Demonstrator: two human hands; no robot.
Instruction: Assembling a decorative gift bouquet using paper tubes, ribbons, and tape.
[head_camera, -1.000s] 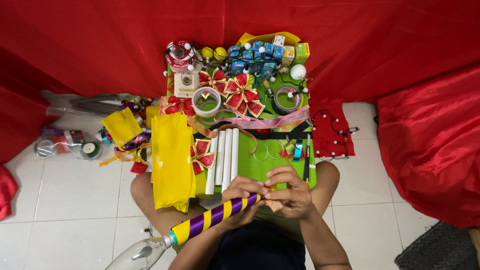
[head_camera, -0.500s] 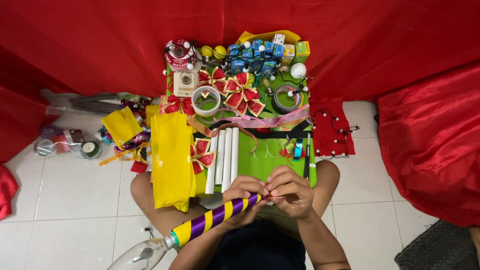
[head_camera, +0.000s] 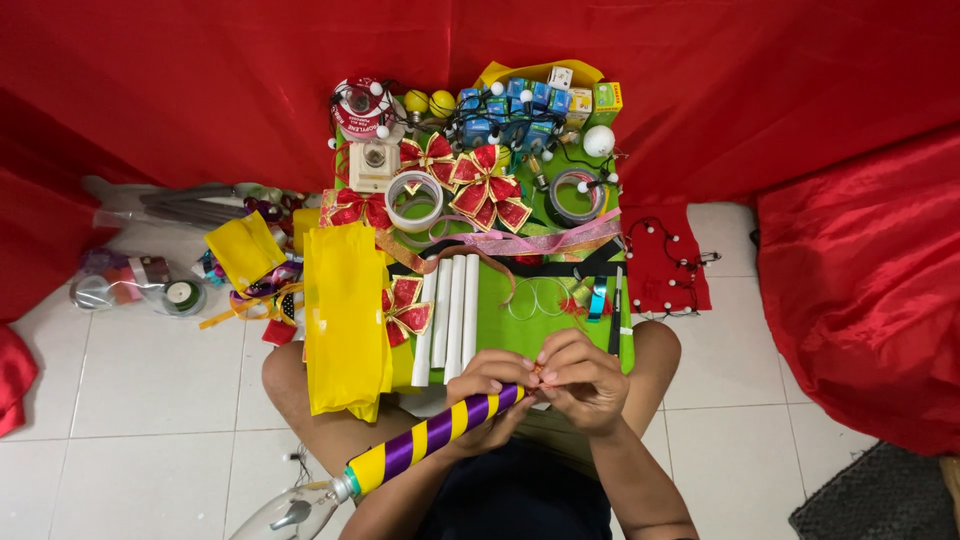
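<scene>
A tube striped purple and yellow (head_camera: 430, 436), with a clear bulb-like end (head_camera: 290, 510) at its lower left tip, lies slanted across my lap. My left hand (head_camera: 487, 385) wraps around the tube's upper end. Touching that same end, my right hand (head_camera: 580, 378) pinches something small and reddish with its fingertips; what it is I cannot tell. Both hands sit just below the near edge of a green board (head_camera: 520, 330).
The green board carries several white tubes (head_camera: 448, 318), red-and-gold bows (head_camera: 487, 188), tape rolls (head_camera: 413, 201), ribbons, small coloured boxes (head_camera: 510, 108) and a string of round bulbs. Yellow sheets (head_camera: 345, 320) lie to the left. Red cloth (head_camera: 860, 280) surrounds the white tiled floor.
My right hand's fingers have closed in tighter at the tube's end, and a speckled piece seen below it a second ago is out of sight. The tube has barely shifted.
</scene>
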